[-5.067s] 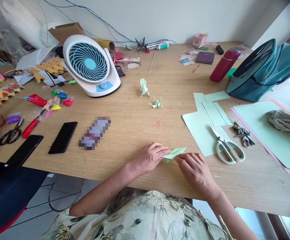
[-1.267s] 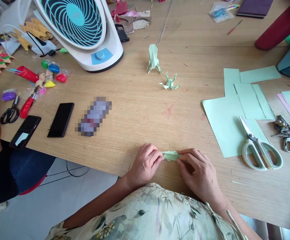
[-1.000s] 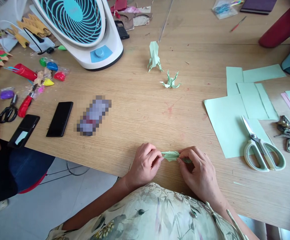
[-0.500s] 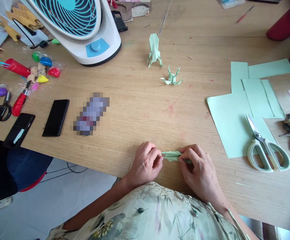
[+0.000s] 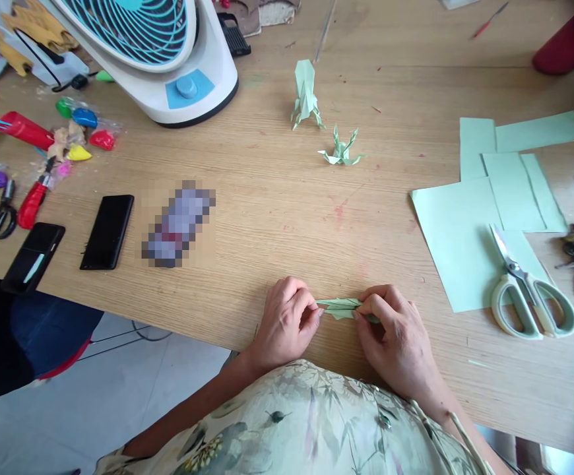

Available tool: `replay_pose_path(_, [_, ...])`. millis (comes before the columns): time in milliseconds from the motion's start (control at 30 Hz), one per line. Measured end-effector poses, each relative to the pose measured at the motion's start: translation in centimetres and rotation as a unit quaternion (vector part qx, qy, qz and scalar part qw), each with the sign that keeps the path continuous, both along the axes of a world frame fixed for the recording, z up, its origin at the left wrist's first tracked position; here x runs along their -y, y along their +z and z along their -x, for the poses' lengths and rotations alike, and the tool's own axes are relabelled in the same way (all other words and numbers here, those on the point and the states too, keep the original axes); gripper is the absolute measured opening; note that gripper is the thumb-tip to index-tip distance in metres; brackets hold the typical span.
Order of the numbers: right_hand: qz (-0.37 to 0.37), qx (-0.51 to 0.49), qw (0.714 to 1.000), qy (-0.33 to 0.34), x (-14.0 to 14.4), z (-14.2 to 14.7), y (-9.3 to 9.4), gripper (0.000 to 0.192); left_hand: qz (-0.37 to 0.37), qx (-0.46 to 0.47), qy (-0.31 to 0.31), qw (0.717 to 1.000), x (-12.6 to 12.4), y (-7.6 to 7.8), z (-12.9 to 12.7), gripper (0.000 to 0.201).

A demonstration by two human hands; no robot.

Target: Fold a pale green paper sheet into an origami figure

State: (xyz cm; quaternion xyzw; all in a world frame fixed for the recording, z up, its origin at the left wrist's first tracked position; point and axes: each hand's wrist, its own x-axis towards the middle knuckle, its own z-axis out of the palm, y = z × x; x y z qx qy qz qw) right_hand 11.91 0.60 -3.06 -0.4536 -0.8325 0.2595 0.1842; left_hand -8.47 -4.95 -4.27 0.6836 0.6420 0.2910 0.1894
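Fingers of the left hand (image 5: 287, 323) pinch one end of a narrow green fold (image 5: 339, 307), and fingers of the right hand (image 5: 396, 340) pinch the other end, both closed on the paper. The fold lies low over the table (image 5: 277, 218) near its front edge, close to the person's body. Judging by its slim, many-layered shape, the folding looks well along, but it lacks the spread legs of the two finished models, the tall one (image 5: 305, 94) and the flat one (image 5: 341, 148), farther back, so shaping seems left. Uncut green sheets (image 5: 458, 224) lie to the right with scissors (image 5: 527, 293) on them. The creases under the fingertips are hidden, and the fold's far right tip is covered by the right hand. The fan (image 5: 158, 53) is cut off at the top edge.
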Motion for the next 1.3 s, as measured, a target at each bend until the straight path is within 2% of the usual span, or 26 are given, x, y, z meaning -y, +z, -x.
replay_pose_path(467, [-0.016, 0.001, 1.000, -0.010, 0.3, 0.1, -0.5, 0.009, 0.008, -0.025, 0.015, 1.000, -0.1, -0.2, -0.3, 0.010])
replay_pose_path(800, [-0.023, 0.007, 1.000, -0.019, 0.3, 0.3, -0.7, 0.010, 0.049, -0.045, 0.014, 0.998, 0.1, 0.5, 0.2, 0.013])
replay_pose_path(933, [-0.028, 0.005, 0.999, -0.018, 0.3, 0.3, -0.8, 0.010, 0.020, -0.012, 0.013, 1.000, 0.4, 0.6, 0.3, 0.009])
replay_pose_path(1067, [-0.030, 0.007, 0.999, -0.023, 0.4, 0.3, -0.9, 0.011, -0.010, -0.053, 0.026, 0.998, -0.2, 1.0, -0.7, 0.013])
replay_pose_path(1300, [-0.031, 0.002, 0.999, -0.026, 0.4, 0.3, -1.0, 0.011, 0.056, -0.064, 0.016, 0.996, -1.6, 0.8, -2.0, 0.021])
